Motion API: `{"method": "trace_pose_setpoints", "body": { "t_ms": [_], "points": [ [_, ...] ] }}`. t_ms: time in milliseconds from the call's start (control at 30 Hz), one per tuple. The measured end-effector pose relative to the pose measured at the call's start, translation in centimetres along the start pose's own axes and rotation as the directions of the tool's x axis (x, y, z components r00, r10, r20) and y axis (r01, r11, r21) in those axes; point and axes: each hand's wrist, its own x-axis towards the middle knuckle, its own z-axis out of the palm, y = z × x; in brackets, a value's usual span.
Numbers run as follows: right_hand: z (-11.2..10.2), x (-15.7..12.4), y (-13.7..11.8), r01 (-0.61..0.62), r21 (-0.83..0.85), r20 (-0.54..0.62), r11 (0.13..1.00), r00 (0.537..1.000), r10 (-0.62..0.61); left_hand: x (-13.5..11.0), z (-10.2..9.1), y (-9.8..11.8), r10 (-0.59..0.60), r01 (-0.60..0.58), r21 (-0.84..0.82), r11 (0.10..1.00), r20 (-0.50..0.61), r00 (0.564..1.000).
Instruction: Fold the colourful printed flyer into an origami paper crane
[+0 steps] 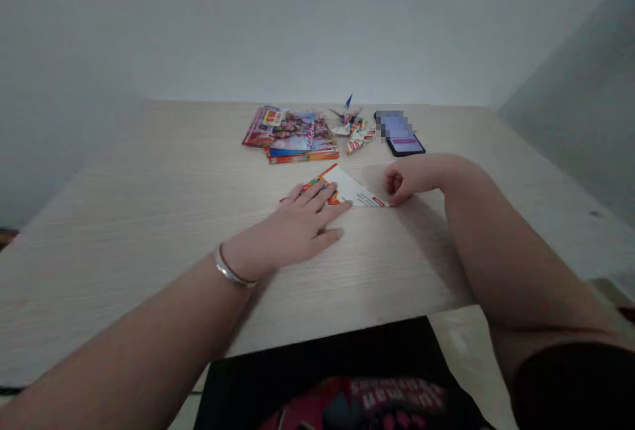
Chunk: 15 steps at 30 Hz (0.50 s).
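A folded triangle of printed paper, white with orange and red edges, lies on the light wooden table. My left hand rests flat on its left part with the fingers stretched out, a silver bangle on the wrist. My right hand is curled into a loose fist at the paper's right corner, fingertips pressing the edge down.
Behind the paper lies a stack of colourful magazines. Folded paper figures sit right of the stack, and a phone with a lit screen lies beside them. The table's near edge runs just in front of my lap.
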Motion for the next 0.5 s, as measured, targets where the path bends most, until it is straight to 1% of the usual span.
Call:
{"method": "trace_pose_setpoints", "body": {
  "t_ms": [133, 167, 233, 267, 300, 400, 500],
  "points": [
    [0.2, -0.2, -0.2, 0.064, 0.082, -0.06, 0.995, 0.996, -0.059, -0.4, 0.3, 0.0, -0.001, 0.001, -0.011, 1.0, -0.016, 1.0],
    [0.2, -0.2, -0.6, 0.077, 0.105, -0.073, 0.991, 0.995, -0.07, -0.4, 0.4, 0.0, 0.004, -0.004, -0.01, 1.0, -0.03, 1.0],
    [0.3, -0.2, -1.7, 0.101, 0.141, -0.135, 0.985, 0.987, -0.082, -0.4, 0.5, -0.1, 0.015, -0.015, -0.01, 1.0, -0.055, 0.998],
    [0.4, -0.1, -2.3, 0.123, 0.147, -0.135, 0.981, 0.985, -0.103, -0.3, 0.6, -0.1, 0.02, -0.02, -0.011, 1.0, -0.063, 0.998],
    [0.5, 0.0, -2.9, 0.121, 0.144, -0.101, 0.982, 0.989, -0.107, -0.3, 0.6, -0.1, 0.023, -0.024, -0.013, 1.0, -0.068, 0.997],
    [0.7, 0.3, -3.9, 0.052, 0.095, -0.117, 0.994, 0.992, -0.04, -0.2, 0.5, -0.2, 0.031, -0.033, -0.026, 0.999, -0.058, 0.998],
    [0.9, 0.6, -4.0, 0.04, 0.154, -0.084, 0.987, 0.996, -0.028, -0.3, 0.1, -0.4, 0.037, -0.04, -0.038, 0.998, -0.075, 0.997]
  ]
}}
